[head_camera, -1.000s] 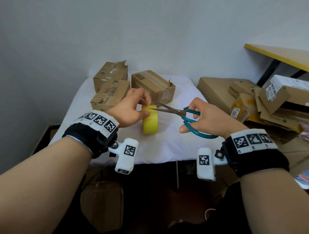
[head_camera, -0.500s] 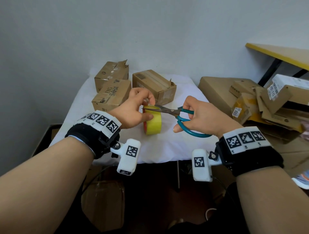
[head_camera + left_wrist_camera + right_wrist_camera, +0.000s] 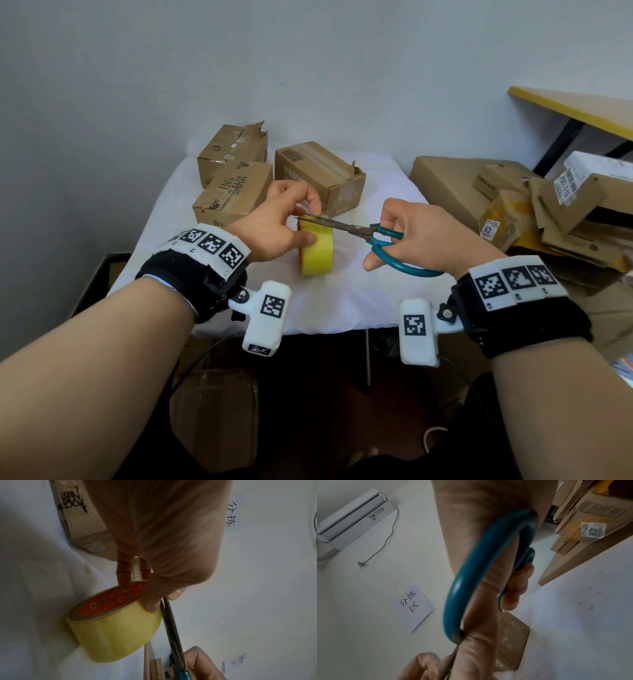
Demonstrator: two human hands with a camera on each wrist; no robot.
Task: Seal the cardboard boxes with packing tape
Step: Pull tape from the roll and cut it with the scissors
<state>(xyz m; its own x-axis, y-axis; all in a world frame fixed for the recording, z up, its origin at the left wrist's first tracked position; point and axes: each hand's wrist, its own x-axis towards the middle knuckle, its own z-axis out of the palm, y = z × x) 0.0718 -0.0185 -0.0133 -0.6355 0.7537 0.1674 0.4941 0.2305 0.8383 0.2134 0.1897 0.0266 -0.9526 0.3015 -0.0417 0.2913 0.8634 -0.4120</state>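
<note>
A yellow roll of packing tape (image 3: 317, 248) (image 3: 113, 631) with an orange core stands on edge on the white table (image 3: 342, 308). My left hand (image 3: 274, 222) (image 3: 150, 591) grips its top, thumb on the yellow side and fingers on the core. My right hand (image 3: 418, 236) (image 3: 505, 588) holds teal-handled scissors (image 3: 376, 236) (image 3: 471, 588); their nearly closed blades (image 3: 171, 626) lie across the roll's top beside my left thumb. Three cardboard boxes stand behind: one with torn flaps (image 3: 233, 150), one printed "INS" (image 3: 233, 192), one taped along its top (image 3: 322, 174).
A heap of flattened and stacked cardboard boxes (image 3: 531, 212) lies right of the table. A yellow-edged board (image 3: 575, 106) leans above it. Under the table stands another box (image 3: 212, 418). A grey wall closes off the back and left.
The scissors moved left and their tip now reaches across the roll's top to my left fingers. My left hand shifted its hold on the roll slightly.
</note>
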